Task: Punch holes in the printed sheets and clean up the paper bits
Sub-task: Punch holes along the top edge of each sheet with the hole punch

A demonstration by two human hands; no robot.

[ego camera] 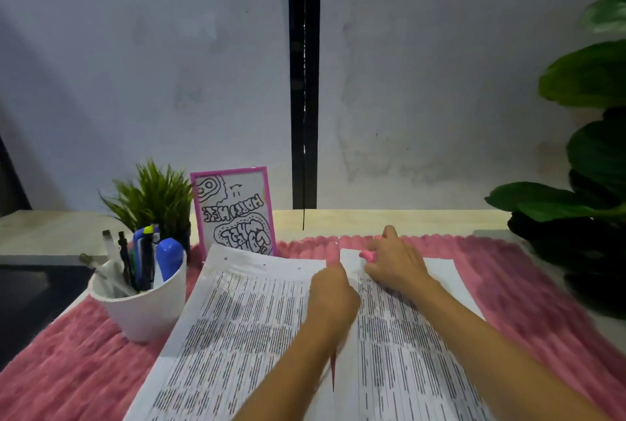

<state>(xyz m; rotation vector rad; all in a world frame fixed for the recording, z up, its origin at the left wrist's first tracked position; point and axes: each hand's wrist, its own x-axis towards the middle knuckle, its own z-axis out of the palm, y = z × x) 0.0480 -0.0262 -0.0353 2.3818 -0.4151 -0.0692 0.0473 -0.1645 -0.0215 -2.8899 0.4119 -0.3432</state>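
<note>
Two printed sheets lie side by side on a pink fluffy mat [508,271]. The left sheet [244,319] shows small punched holes along its far edge. The right sheet [406,346] lies under my right arm. My right hand [394,259] rests at the right sheet's far edge, closed on a small pink hole punch [367,255], most of which is hidden by the fingers. My left hand [333,292] is curled into a fist on the inner edge of the left sheet, between the two sheets; whether it holds anything cannot be seen. A tiny white paper bit [336,243] lies on the mat.
A white cup [145,305] full of pens stands left of the sheets. Behind it are a small green plant [152,197] and a pink-framed drawing [233,210]. A large leafy plant [582,183] fills the right side. The wall stands close behind the table.
</note>
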